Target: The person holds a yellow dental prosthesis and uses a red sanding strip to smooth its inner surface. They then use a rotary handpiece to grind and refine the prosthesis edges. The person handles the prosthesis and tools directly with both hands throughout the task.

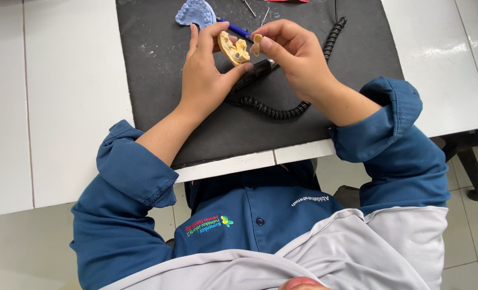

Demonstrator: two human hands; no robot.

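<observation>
Yellow dental cast (233, 49) being held up over the black mat (158, 80), toward far edge of the tabletop (61, 107). Left hand (206, 75) pinching it, grip narrow, thumb and fingers closed round the cast. Right hand (295, 59) holding a small tan piece (256, 45) just beside the cast, fingertips closed tight on it. Judging the step: fitting or comparing the piece against the cast; next move probably needing fine alignment, steady left hold. Lying under the hands: black handpiece (255, 72) with coiled cord (282, 110). Sitting at far edge of mat: blue cast (195, 13), partly cut off, blue pen (236, 28) beside it. Hard making out contact between piece and cast; thin metal tools (249, 8) at top cropped, kind unclear.
</observation>
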